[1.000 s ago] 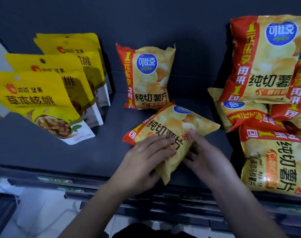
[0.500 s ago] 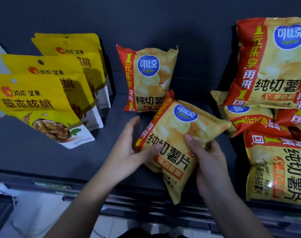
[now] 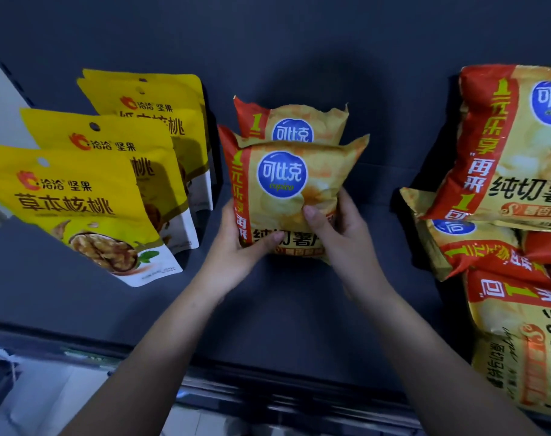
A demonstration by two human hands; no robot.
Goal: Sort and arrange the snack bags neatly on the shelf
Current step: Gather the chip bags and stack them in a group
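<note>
Tilted and nearer the front edge half a second ago, the held chip bag is now stood upright at mid-shelf, directly in front of the rear chip bag, whose lower part is hidden by it. The dark shelf is backed by a dark wall. At the right, a loose pile of chip bags is seen, one propped on top and others lying flat below. At the left, yellow nut bags are lined up one behind another, leaning. The held chip bag is gripped low on both sides: the left hand is curled round its left edge and the right hand round its right edge, both thumbs laid on the front. Whether its bottom touches the shelf cannot be told.
</note>
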